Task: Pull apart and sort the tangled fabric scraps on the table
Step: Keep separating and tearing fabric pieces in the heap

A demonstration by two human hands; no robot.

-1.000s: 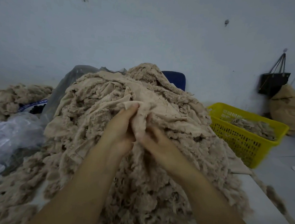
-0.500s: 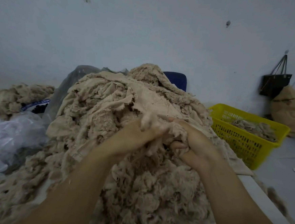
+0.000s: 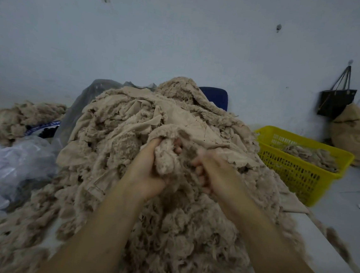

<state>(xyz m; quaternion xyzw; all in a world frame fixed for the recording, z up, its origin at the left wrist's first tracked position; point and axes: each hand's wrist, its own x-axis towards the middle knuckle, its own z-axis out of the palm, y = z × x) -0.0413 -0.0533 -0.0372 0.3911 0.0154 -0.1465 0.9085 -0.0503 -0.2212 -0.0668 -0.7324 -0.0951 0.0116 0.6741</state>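
A big heap of tangled beige fabric scraps [image 3: 132, 132] covers the white table [image 3: 320, 251]. Near its middle my left hand [image 3: 148, 168] grips a fluffy clump of scraps [image 3: 166, 157], fingers curled round it. Just to the right, my right hand [image 3: 217, 171] is curled into the same tangle, fingers buried in the fabric. The two hands sit close together, almost touching. Flat pieces of beige cloth lie over the heap's top, fluffy shreds below.
A yellow plastic basket [image 3: 301, 174] holding some scraps stands at the right, beyond the table edge. Clear plastic sheeting [image 3: 6, 165] lies at the left, with another scrap pile [image 3: 21, 115] behind it. A black bag [image 3: 337, 99] hangs on the wall above a beige sack [image 3: 351, 132].
Both hands dropped slightly and closed tighter on the clump. The left hand now wraps a fluffy wad, and the right hand has turned with its fingers dug into the tangle.
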